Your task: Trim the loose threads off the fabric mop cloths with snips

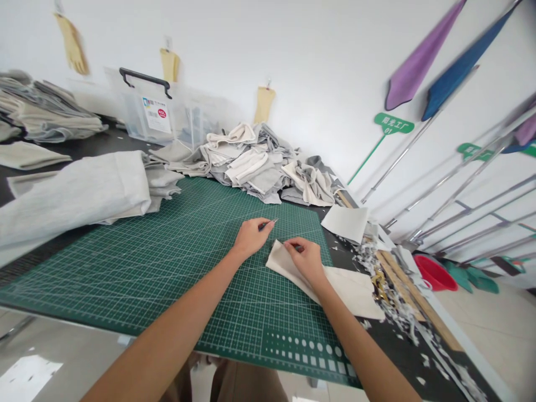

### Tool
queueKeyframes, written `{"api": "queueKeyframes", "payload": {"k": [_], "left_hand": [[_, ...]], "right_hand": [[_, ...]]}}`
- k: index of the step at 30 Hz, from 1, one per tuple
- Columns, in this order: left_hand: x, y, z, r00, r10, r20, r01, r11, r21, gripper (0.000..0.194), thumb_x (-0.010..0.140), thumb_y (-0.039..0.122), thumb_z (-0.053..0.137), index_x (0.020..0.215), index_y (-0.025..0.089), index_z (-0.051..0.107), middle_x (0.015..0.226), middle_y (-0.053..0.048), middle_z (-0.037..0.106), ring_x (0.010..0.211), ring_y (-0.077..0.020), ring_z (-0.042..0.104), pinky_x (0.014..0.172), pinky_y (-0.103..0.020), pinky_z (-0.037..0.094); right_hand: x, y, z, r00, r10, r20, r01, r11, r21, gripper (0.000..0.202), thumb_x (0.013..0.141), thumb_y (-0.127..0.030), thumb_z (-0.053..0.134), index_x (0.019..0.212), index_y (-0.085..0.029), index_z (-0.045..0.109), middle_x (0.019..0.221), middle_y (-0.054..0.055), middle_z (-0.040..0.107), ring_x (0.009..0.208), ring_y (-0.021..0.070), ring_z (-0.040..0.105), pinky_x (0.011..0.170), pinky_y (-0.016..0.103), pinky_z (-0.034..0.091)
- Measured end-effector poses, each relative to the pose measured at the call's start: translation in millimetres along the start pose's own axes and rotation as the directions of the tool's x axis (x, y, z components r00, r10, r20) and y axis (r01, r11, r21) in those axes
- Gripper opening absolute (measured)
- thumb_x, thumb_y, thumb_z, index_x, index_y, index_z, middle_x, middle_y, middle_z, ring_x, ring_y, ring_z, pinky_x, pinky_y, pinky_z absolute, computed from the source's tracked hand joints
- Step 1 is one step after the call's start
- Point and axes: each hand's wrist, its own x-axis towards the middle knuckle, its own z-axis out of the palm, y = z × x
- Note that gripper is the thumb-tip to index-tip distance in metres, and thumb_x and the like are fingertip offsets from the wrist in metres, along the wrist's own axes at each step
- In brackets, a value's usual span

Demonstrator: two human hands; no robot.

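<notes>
My left hand (251, 235) is closed around a small dark tool with a pointed metal tip (274, 221); its exact kind is too small to tell. My right hand (305, 255) pinches the upper edge of a cream folded cloth (352, 287), near its left end. This cloth lies flat across the right side of a green cutting mat (201, 268) and runs under my right wrist. The tool's tip points right, a short way above the cloth's left corner and apart from it.
A heap of grey and cream cloths (255, 162) lies behind the mat. Folded pale cloth (84, 187) overlaps its left side. A clear plastic box (144, 109) stands at the back. Scraps (408, 318) and wooden strips (422, 296) line the right edge.
</notes>
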Motion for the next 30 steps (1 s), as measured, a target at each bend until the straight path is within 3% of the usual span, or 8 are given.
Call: {"api": "queueKeyframes", "payload": {"k": [10,16,22,26,28,30], "left_hand": [[-5,14,0.2,0.993,0.101,0.060,-0.101,0.995,0.007,0.026,0.089,0.036,0.053,0.103,0.023,0.071,0.095,-0.001,0.073,0.081,-0.0171,0.066,0.075,-0.027,0.048],[-6,14,0.6,0.987,0.146,0.073,-0.147,0.989,0.000,0.026,0.089,0.037,0.052,0.102,0.024,0.071,0.094,0.000,0.074,0.080,-0.0165,0.065,0.073,-0.026,0.047],[-3,7,2.4,0.994,0.085,0.065,-0.084,0.996,-0.015,0.026,0.088,0.036,0.053,0.098,0.023,0.073,0.085,0.000,0.073,0.074,-0.0166,0.064,0.070,-0.027,0.046],[0,1,2.5,0.999,0.036,0.013,-0.035,0.999,-0.028,0.029,0.090,0.037,0.050,0.096,0.020,0.073,0.089,-0.002,0.073,0.077,-0.0175,0.064,0.072,-0.028,0.048],[2,-1,1.9,1.000,0.020,-0.005,-0.020,0.999,-0.045,0.030,0.091,0.037,0.049,0.097,0.019,0.072,0.092,-0.002,0.073,0.080,-0.0176,0.065,0.075,-0.028,0.049],[2,-1,1.5,1.000,0.014,-0.009,-0.014,0.998,-0.064,0.030,0.091,0.037,0.049,0.096,0.020,0.073,0.093,-0.002,0.073,0.082,-0.0175,0.065,0.077,-0.028,0.049]], "right_hand": [[2,-4,-19,0.977,-0.105,-0.185,0.099,0.994,-0.039,0.020,0.087,-0.029,0.050,0.084,-0.021,0.068,0.083,0.005,0.071,0.077,0.0189,0.065,0.068,0.029,0.052],[1,5,-20,0.986,0.020,-0.165,0.005,0.989,0.149,0.020,0.084,-0.033,0.055,0.083,-0.019,0.070,0.083,0.005,0.072,0.076,0.0194,0.065,0.068,0.030,0.054],[6,-6,-29,0.959,0.128,-0.252,-0.029,0.931,0.364,0.026,0.078,-0.040,0.062,0.080,-0.016,0.070,0.076,0.006,0.070,0.065,0.0168,0.063,0.061,0.030,0.054],[-11,-17,-76,0.902,0.136,-0.411,-0.014,0.958,0.285,0.026,0.077,-0.042,0.065,0.083,-0.017,0.070,0.075,0.005,0.071,0.064,0.0171,0.065,0.063,0.030,0.054],[-30,-12,-114,0.895,0.099,-0.436,-0.090,0.995,0.041,0.027,0.076,-0.042,0.065,0.088,-0.019,0.071,0.081,0.005,0.073,0.070,0.0194,0.068,0.066,0.030,0.054],[-55,5,-153,0.910,0.053,-0.412,-0.184,0.941,-0.284,0.027,0.074,-0.045,0.065,0.086,-0.022,0.072,0.084,0.005,0.073,0.071,0.0218,0.069,0.065,0.031,0.052]]}}
